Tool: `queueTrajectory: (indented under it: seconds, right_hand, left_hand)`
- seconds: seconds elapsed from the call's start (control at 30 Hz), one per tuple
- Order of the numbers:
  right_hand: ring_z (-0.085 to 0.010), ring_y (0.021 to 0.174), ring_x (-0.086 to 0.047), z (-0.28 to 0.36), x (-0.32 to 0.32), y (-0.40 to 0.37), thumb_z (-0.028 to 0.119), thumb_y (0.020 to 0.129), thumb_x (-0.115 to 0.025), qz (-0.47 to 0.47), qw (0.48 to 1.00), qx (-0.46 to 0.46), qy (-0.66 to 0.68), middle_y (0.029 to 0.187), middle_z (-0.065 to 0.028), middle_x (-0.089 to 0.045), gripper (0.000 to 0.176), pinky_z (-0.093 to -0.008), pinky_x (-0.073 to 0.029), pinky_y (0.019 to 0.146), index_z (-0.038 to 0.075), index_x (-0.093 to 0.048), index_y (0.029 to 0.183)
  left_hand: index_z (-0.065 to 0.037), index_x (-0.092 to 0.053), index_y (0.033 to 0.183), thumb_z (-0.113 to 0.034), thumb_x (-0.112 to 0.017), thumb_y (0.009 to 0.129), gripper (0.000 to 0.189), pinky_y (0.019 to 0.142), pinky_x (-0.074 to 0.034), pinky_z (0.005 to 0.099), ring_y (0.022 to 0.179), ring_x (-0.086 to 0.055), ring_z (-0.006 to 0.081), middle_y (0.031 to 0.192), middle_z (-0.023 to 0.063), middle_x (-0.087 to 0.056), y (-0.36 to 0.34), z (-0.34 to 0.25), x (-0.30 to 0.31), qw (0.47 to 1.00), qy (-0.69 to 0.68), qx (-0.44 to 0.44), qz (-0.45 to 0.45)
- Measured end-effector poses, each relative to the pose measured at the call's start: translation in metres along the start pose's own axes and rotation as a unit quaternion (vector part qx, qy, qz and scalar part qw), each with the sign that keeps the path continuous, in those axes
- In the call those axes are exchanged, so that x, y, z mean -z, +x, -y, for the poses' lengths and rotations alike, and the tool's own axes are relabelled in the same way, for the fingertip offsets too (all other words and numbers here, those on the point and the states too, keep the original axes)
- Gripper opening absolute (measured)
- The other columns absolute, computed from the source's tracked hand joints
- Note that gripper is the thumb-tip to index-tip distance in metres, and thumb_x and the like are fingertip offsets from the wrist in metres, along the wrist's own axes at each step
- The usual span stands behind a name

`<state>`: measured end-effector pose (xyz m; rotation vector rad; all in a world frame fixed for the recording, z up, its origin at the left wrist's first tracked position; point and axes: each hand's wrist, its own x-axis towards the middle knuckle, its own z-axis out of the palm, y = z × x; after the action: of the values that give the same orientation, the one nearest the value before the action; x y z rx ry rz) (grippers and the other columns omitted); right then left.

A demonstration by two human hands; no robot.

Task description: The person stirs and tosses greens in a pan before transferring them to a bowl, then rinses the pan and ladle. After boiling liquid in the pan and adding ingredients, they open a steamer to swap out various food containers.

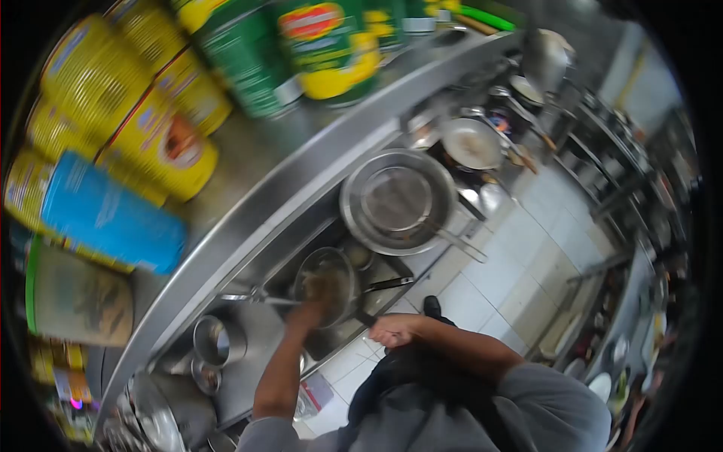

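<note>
My left hand reaches down into a round metal pan over the sink. Motion smears its fingers, and I cannot tell what they hold. My right hand is closed around the end of the pan's dark handle, close to my body. Another black handle sticks out just beyond it. A faucet extends toward the pan from the left. Farther back, a large steel bowl carries a round mesh strainer, whose long wire handle points to the right.
A steel shelf crosses above the sink, bearing yellow cans, green cans, a blue can and a green-lidded tub. Steel pots stand at left. A pale pan sits at back right, near tiled floor.
</note>
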<state>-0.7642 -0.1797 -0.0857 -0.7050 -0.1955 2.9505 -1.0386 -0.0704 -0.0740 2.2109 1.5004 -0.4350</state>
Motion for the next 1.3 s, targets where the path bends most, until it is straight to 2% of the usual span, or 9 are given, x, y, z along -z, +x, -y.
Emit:
queueTrajectory:
  seconds: [0.23,0.3,0.37,0.63,0.73,0.8,0.9,0.97,1.3]
  right_hand:
    - [-0.0012,0.042,-0.026,0.000,-0.023,-0.008,0.013,0.096,-0.053,-0.056,0.998,0.017,0.004,0.055,0.0103,-0.028,0.038,-0.0177,-0.021,0.038,0.019,-0.035,0.063]
    - [-0.0014,0.042,-0.025,0.002,-0.020,-0.008,0.012,0.096,-0.053,-0.030,0.999,-0.015,0.002,0.055,0.0102,-0.028,0.039,-0.0187,-0.021,0.038,0.019,-0.034,0.062]
    - [-0.0014,0.043,-0.026,-0.010,-0.016,0.006,0.014,0.098,-0.050,-0.045,0.999,-0.014,-0.023,0.056,0.0101,-0.028,0.039,-0.0192,-0.021,0.038,0.019,-0.035,0.063]
    - [-0.0084,0.042,-0.039,0.002,-0.009,-0.002,0.017,0.091,-0.060,-0.174,0.982,0.037,-0.057,0.054,0.0045,-0.038,0.034,-0.0251,-0.028,0.036,0.014,-0.040,0.063]
    - [-0.0158,0.046,-0.046,-0.008,0.016,0.028,0.026,0.091,-0.063,-0.212,0.933,0.110,-0.270,0.056,-0.0026,-0.044,0.033,-0.0310,-0.037,0.041,0.009,-0.046,0.069]
    - [-0.0327,0.075,-0.053,0.003,0.077,0.065,0.028,0.094,-0.059,0.152,0.505,0.528,-0.666,0.078,-0.0118,-0.054,0.027,-0.0464,-0.044,0.068,0.006,-0.057,0.079]
    - [-0.0322,0.077,-0.059,0.019,0.089,0.090,0.026,0.075,-0.076,0.098,0.471,0.464,-0.744,0.083,-0.0137,-0.061,0.030,-0.0471,-0.049,0.067,0.004,-0.057,0.084]
    - [-0.0345,0.054,-0.050,0.046,0.041,0.054,0.001,0.064,-0.065,0.284,0.481,0.383,-0.736,0.060,-0.0174,-0.057,0.007,-0.0455,-0.042,0.052,0.002,-0.058,0.064]
    - [-0.0347,0.053,-0.049,0.027,0.056,0.074,0.001,0.064,-0.064,0.143,0.514,0.481,-0.696,0.058,-0.0174,-0.055,0.009,-0.0457,-0.041,0.051,0.002,-0.055,0.062]
  left_hand:
    - [-0.017,-0.073,0.102,-0.032,-0.053,0.087,0.029,0.092,-0.052,0.0481,0.105,-0.065,0.0368,0.112,0.0174,-0.069,0.005,-0.003,0.023,0.995,-0.029,0.069,0.059]
    - [-0.014,-0.073,0.102,-0.030,-0.054,0.087,0.029,0.090,-0.052,0.0493,0.104,-0.066,0.0356,0.106,0.0177,-0.070,-0.028,-0.010,-0.013,0.978,-0.104,-0.100,-0.149]
    - [-0.015,-0.073,0.103,-0.033,-0.054,0.089,0.029,0.092,-0.051,0.0494,0.108,-0.065,0.0367,0.114,0.0162,-0.069,-0.022,-0.048,0.038,0.996,-0.089,-0.015,0.002]
    - [-0.018,-0.072,0.106,-0.037,-0.053,0.092,0.030,0.089,-0.052,0.0516,0.105,-0.065,0.0381,0.107,0.0161,-0.070,-0.022,0.008,-0.017,0.982,-0.062,0.074,-0.162]
    - [-0.015,-0.070,0.108,-0.037,-0.049,0.094,0.034,0.085,-0.052,0.0506,0.102,-0.064,0.0412,0.102,0.0206,-0.068,0.005,0.015,-0.011,0.964,-0.138,0.120,-0.193]
    - [-0.012,-0.069,0.112,-0.038,-0.048,0.096,0.036,0.081,-0.051,0.0475,0.099,-0.062,0.0440,0.106,0.0232,-0.066,0.021,0.005,-0.012,0.954,-0.208,0.058,-0.209]
    - [-0.006,-0.068,0.115,-0.023,-0.044,0.099,0.034,0.085,-0.051,0.0467,0.105,-0.062,0.0371,0.117,0.0192,-0.066,0.045,-0.011,-0.041,0.958,-0.169,-0.186,-0.136]
    - [-0.006,-0.067,0.116,-0.023,-0.044,0.099,0.033,0.085,-0.051,0.0467,0.105,-0.062,0.0371,0.118,0.0193,-0.066,0.057,-0.104,-0.007,0.969,-0.174,-0.158,-0.075]
    - [-0.006,-0.065,0.119,-0.023,-0.045,0.099,0.033,0.086,-0.051,0.0462,0.105,-0.062,0.0373,0.119,0.0195,-0.065,0.068,-0.178,0.006,0.976,-0.135,-0.169,0.004]
